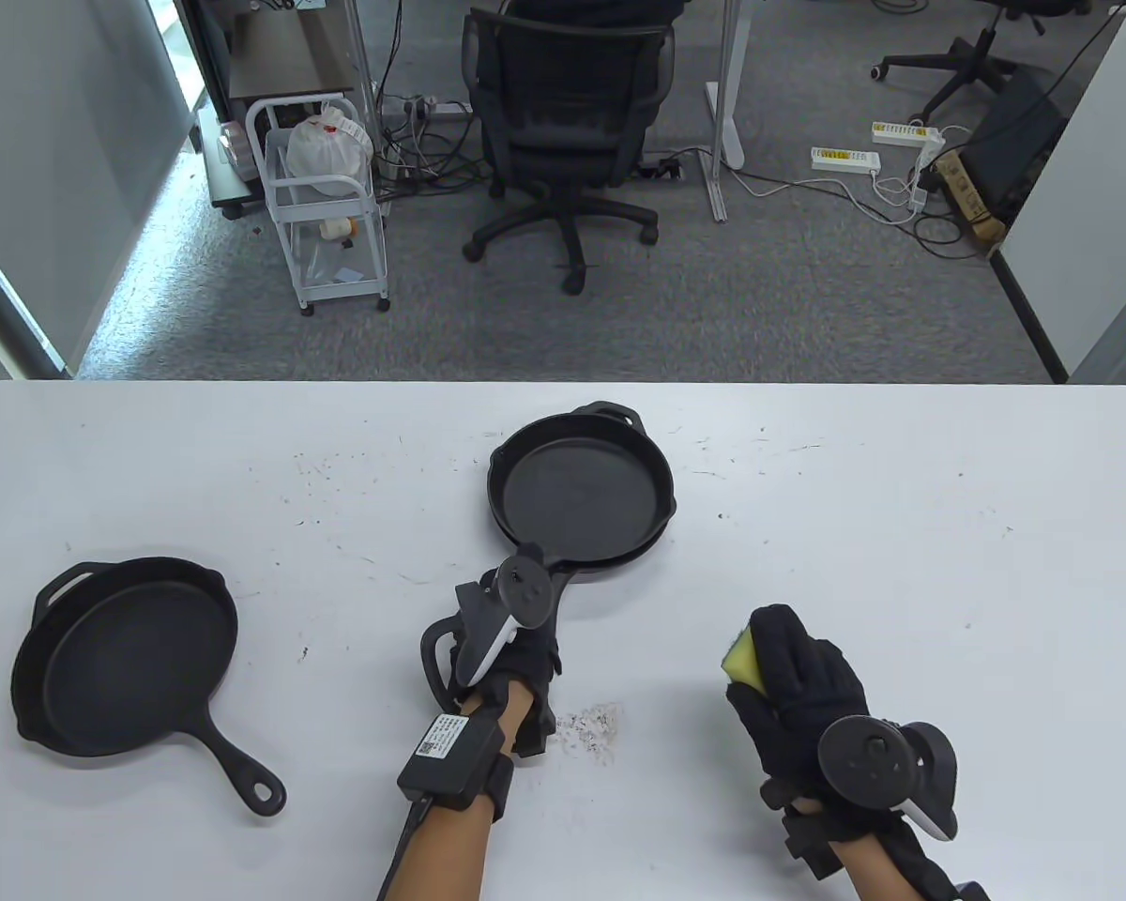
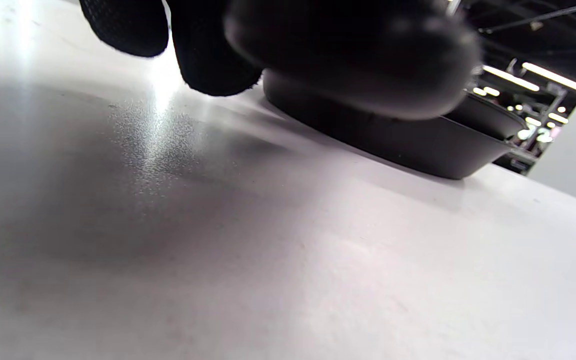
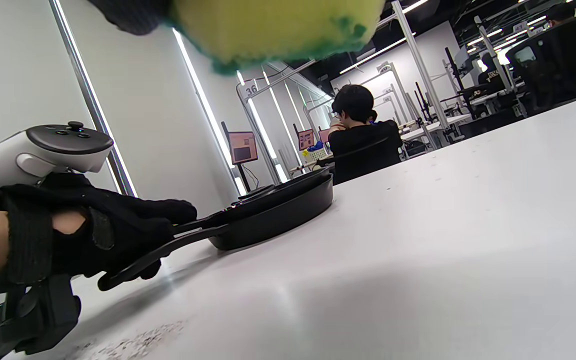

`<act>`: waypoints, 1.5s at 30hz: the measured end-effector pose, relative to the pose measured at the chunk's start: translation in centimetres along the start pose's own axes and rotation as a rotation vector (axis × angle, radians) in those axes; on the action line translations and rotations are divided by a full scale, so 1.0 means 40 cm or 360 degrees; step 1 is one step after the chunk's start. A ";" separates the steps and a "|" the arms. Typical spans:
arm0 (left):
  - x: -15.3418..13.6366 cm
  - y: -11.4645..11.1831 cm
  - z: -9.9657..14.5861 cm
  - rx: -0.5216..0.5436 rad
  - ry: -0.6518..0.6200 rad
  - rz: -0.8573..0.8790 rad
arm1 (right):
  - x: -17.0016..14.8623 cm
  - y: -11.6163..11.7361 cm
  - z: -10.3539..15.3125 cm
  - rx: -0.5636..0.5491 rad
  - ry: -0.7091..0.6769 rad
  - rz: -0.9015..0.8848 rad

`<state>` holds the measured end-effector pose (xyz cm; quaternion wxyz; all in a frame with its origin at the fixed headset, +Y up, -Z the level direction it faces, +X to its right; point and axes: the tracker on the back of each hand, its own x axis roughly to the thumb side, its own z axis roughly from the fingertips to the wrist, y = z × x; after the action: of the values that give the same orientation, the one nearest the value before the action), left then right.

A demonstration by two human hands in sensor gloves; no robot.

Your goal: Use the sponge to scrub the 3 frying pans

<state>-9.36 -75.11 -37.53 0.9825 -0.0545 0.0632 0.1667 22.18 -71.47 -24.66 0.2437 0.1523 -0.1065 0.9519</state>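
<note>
Two black cast-iron pans [image 1: 577, 493] lie stacked at the table's middle, also seen low in the right wrist view as the pan stack [image 3: 278, 210]. My left hand [image 1: 525, 662] grips their handles just in front of the stack; the right wrist view shows the left hand [image 3: 118, 235] curled round them. Its fingertips [image 2: 208, 60] hang over the pan wall [image 2: 393, 135]. A third black pan [image 1: 127, 657] sits at the near left, handle pointing toward me. My right hand [image 1: 798, 685] holds a yellow-green sponge [image 1: 741, 660] right of the stack, the sponge [image 3: 278, 25] lifted off the table.
Dark crumbs [image 1: 591, 727] are scattered on the white table [image 1: 901, 526] between my hands, with fainter specks further back. Beyond the table's far edge stand an office chair [image 1: 568, 122] and a white cart [image 1: 324, 206]. A person [image 3: 358, 130] sits at a distant desk.
</note>
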 end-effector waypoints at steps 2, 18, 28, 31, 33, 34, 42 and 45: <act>-0.012 0.026 0.018 0.0065 0.0008 0.0103 | 0.003 -0.003 0.003 -0.0011 -0.0013 0.0002; -0.470 0.244 0.162 -0.0369 0.1349 -0.0856 | 0.010 0.002 0.008 0.0001 -0.0008 -0.0023; -0.593 0.198 0.182 -0.0554 0.1486 -0.0421 | 0.012 0.007 0.011 0.0014 0.0006 -0.0064; -0.617 0.199 0.188 -0.0488 0.1506 -0.0308 | 0.014 0.007 0.011 0.0018 0.0003 -0.0051; -0.629 0.203 0.194 -0.0410 0.1484 -0.0284 | 0.014 0.007 0.010 0.0024 0.0004 -0.0056; -0.633 0.202 0.198 -0.0373 0.1473 -0.0224 | 0.012 0.007 0.011 0.0029 0.0010 -0.0074; -0.605 0.254 0.206 0.0056 0.1292 -0.0047 | 0.011 0.007 0.011 0.0034 0.0020 -0.0087; -0.555 0.288 0.196 0.0252 0.1133 -0.0028 | 0.010 0.007 0.011 0.0034 0.0022 -0.0089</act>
<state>-33.18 -70.43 -27.62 0.9015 -0.0334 0.4134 0.1236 21.80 -71.65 -24.16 0.2694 0.1514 -0.0904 0.9468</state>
